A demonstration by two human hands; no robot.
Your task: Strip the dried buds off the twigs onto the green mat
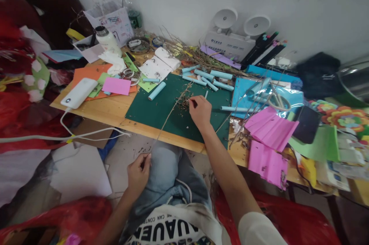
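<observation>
My left hand [138, 174], low in front of the desk edge, pinches the lower end of a thin dry twig [167, 117]. The twig slants up and away over the dark green mat [147, 102]. My right hand [201, 111] is curled closed above the mat, thumb and fingertips together beside a small heap of brown dry plant bits [183, 102]. Whatever sits between those fingertips, if anything, is too small to make out. Several light blue paper tubes [221, 74] lie at the mat's back edge, and a separate blue tube [157, 91] rests on its left part.
A bundle of dry twigs [198, 58] lies along the wall. To the right are scissors [278, 100], crumpled pink paper [271, 127] and a blue sheet [238, 95]. At left are a white power bank [79, 93] with a cable, and a white bottle [108, 41].
</observation>
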